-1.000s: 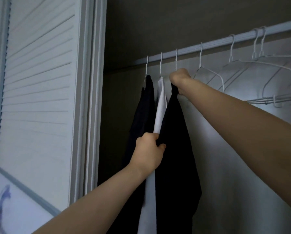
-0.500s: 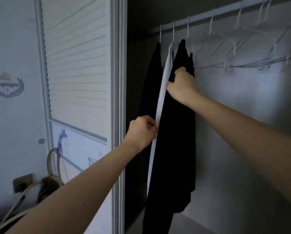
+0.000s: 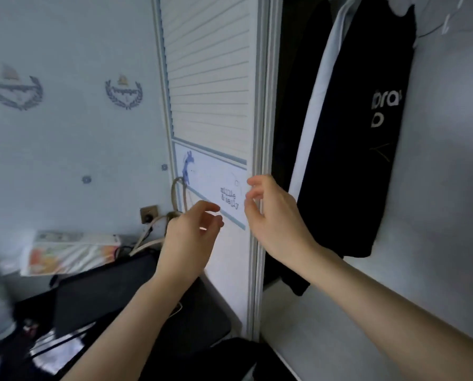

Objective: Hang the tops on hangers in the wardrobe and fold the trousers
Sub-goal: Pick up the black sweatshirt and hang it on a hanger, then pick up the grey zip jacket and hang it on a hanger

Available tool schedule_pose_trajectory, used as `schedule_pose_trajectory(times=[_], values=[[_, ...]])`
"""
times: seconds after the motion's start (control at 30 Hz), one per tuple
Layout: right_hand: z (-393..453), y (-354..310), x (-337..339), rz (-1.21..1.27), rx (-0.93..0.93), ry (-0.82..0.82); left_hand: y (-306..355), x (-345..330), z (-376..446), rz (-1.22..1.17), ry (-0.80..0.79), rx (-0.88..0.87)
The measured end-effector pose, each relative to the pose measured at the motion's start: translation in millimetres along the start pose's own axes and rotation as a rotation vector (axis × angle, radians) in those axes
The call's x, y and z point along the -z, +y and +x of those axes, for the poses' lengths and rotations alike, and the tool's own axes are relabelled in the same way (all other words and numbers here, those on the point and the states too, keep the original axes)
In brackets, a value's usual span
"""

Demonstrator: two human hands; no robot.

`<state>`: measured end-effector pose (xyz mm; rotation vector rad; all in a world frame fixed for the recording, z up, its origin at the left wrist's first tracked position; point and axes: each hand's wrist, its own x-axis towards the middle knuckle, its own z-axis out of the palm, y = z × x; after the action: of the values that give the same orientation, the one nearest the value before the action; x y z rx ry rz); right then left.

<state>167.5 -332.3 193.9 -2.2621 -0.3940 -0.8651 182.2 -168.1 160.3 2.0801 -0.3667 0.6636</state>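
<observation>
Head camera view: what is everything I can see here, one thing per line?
Black top with white lettering: one, black, hanging in the wardrobe, furthest right of the garments.
White garment: one, white, hanging just left of the black top.
Dark garment: one, black, hanging furthest left, next to the door frame.
Wardrobe door: one, white with slats, blue drawing on its lower panel.
Wall emblems: two, blue-grey, on the pale wall at left.
Wall socket: one, brownish, low on the wall.
Printed package: one, white and orange, lower left.
Left hand: one, fingers loose, holding nothing, before the door.
Right hand: one, fingers loose, holding nothing, by the door's edge.
</observation>
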Motion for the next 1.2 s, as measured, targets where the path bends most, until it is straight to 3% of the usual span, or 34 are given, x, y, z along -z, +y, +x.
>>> schedule_pose_trajectory(times=[0.3,0.63,0.83,1.2], values=[[-100,-86,-80,0.323,0.214,-0.307,-31,109,-175,0.192,0.329,0.324],[-256,-220,-176,0.539,0.442,-0.787,-54,222,-412,0.372,0.696,0.814],[-337,-303,-236,0.596,0.509,-0.993,-72,276,-528,0.451,0.789,1.042],[-464,-407,-403,0.375,0.466,-1.332,-180,380,-682,0.265,0.846,1.421]])
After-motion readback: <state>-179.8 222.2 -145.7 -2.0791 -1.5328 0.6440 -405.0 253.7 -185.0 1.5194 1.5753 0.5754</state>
